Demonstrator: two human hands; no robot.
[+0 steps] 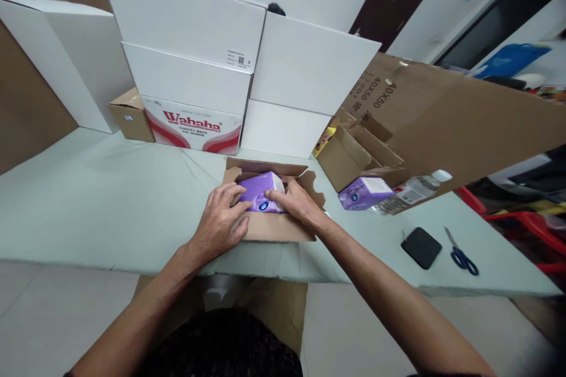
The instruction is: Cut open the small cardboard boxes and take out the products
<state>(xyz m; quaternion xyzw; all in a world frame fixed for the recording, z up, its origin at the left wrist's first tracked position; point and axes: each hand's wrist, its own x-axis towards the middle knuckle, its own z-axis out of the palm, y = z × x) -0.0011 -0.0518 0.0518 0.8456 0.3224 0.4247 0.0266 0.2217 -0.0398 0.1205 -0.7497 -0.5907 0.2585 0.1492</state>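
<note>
A purple tissue pack (pixel 258 189) sits tilted in an open cardboard box (pixel 276 230), its flaps spread outward. My right hand (pixel 295 198) grips the white right end of the pack, thumb on top and the other fingers mostly hidden inside the box. At the pack's left end, my left hand (pixel 222 215) is curled, with fingertips pressing on the purple wrapper and its thumb over the box's front flap. The contents beneath the pack are out of sight.
On the right are a second tissue pack (pixel 365 193), a plastic bottle (pixel 413 191), an open carton (pixel 345 156), a black square item (pixel 421 247) and scissors (pixel 461 258). A Wahaha carton (pixel 194 125) and white panels stand behind, beside a small closed box (pixel 134 119).
</note>
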